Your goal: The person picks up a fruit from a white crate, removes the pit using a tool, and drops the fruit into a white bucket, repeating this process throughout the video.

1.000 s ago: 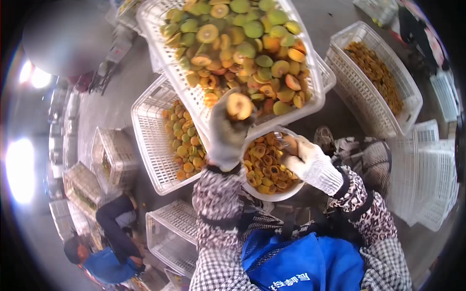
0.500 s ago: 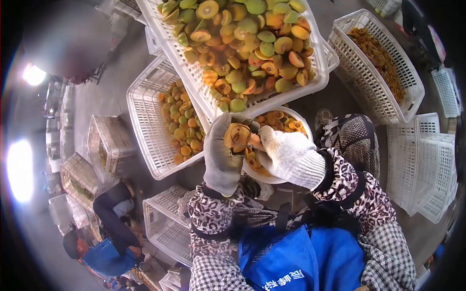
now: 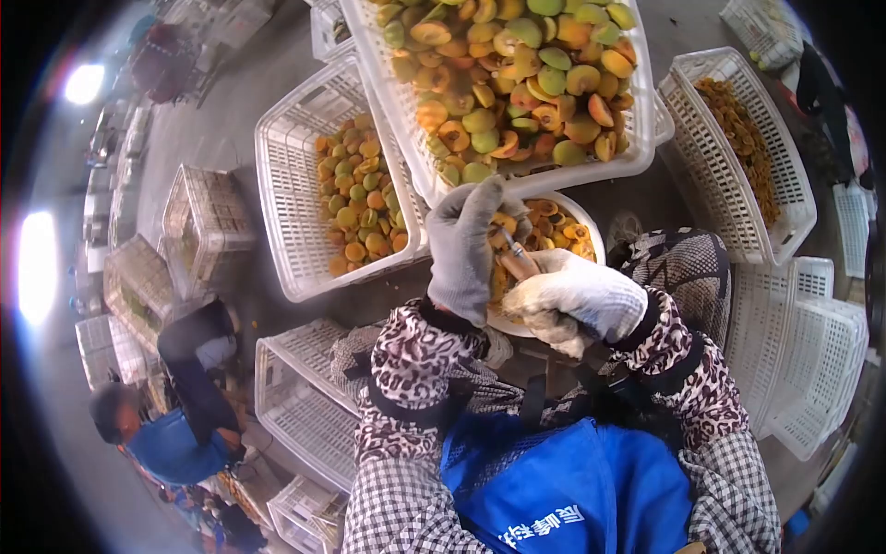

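My left hand [image 3: 466, 245], in a pale grey work glove, is closed over the left side of a white bowl [image 3: 599, 242]. An orange apricot half [image 3: 504, 222] shows between its thumb and fingers, mostly hidden by the glove. In a whitish glove, my right hand [image 3: 577, 300] grips a small wooden-handled tool [image 3: 520, 261] with a thin metal tip. That tip points up and left towards my left hand, just short of the fruit. Several cut apricot pieces [image 3: 577, 242] lie in the bowl beneath both hands.
Beyond the bowl, a white crate [image 3: 563, 180] is heaped with halved green and orange apricots. A second crate [image 3: 277, 212] of apricots stands left, another [image 3: 771, 242] with darker orange pieces right. Stacked crates [image 3: 803, 369] are at lower right. A person in blue [image 3: 180, 448] sits at lower left.
My right hand has drawn back down and right, taking the tool out of the apricot half. My left hand has turned over towards the bowl. The whole view has shifted slightly.
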`<state>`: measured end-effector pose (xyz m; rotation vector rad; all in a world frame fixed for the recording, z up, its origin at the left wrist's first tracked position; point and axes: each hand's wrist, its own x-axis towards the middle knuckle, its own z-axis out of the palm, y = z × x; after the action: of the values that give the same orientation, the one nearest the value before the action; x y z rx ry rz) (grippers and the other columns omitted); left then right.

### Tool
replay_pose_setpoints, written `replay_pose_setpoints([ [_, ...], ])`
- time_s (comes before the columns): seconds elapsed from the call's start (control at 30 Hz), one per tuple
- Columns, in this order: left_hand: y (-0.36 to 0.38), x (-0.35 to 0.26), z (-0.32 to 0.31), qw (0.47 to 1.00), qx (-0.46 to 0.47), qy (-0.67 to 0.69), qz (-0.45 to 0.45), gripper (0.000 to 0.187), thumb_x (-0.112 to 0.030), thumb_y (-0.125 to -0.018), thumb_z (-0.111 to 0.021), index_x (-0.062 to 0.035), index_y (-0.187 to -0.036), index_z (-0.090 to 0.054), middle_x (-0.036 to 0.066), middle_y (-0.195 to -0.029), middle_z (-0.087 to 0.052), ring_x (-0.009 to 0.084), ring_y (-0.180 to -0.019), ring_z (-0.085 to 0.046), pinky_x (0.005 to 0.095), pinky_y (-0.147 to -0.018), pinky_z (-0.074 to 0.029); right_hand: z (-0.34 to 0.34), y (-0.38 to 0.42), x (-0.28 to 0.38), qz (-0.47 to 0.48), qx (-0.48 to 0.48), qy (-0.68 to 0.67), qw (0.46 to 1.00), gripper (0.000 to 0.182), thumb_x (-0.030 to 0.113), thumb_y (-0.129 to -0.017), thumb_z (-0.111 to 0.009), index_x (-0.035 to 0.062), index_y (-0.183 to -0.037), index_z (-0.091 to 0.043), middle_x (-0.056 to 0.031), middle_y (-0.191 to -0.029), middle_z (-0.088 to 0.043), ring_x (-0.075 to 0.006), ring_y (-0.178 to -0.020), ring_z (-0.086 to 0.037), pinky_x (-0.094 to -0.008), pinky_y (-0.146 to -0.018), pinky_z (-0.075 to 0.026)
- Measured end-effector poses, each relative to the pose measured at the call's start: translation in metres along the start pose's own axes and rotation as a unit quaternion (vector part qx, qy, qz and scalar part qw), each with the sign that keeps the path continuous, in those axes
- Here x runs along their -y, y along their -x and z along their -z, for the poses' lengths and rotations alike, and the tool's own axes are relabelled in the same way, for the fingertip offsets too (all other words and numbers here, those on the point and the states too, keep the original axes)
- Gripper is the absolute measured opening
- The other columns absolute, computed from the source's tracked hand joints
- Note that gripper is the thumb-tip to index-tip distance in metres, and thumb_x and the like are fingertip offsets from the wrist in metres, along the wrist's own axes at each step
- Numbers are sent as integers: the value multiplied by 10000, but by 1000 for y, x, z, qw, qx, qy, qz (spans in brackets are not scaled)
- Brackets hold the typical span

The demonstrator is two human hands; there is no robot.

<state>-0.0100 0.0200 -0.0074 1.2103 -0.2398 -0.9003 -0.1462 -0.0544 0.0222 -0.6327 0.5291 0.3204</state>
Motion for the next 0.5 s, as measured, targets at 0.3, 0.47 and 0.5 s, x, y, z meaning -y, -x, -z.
replay_pose_setpoints([
  [0.3,-10,24,7,998,31,43,-22,292,-252,-944,-585,-8,-791,-628,82,-719,-636,176,-599,-607,289,-588,-503,15,-25,-28,254,-125,332,900,148,174,-847,-604,32,-863,-564,-6,-590,-490,-79,-430,-427,-243,-383,-329],
  [0.47,-10,16,6,969,15,184,162,300,-318,-959,-532,-38,-871,-594,114,-744,-621,236,-608,-627,318,-580,-536,16,-9,-9,28,22,99,994,189,162,-797,-624,18,-901,-559,-7,-548,-495,-99,-403,-452,-229,-377,-350],
  [0.5,-7,9,6,955,-5,199,218,285,-318,-959,-528,-47,-891,-585,114,-752,-619,241,-610,-629,327,-587,-546,17,-8,-9,47,47,147,987,199,160,-791,-619,21,-908,-537,-31,-540,-526,-113,-368,-466,-240,-353,-370],
])
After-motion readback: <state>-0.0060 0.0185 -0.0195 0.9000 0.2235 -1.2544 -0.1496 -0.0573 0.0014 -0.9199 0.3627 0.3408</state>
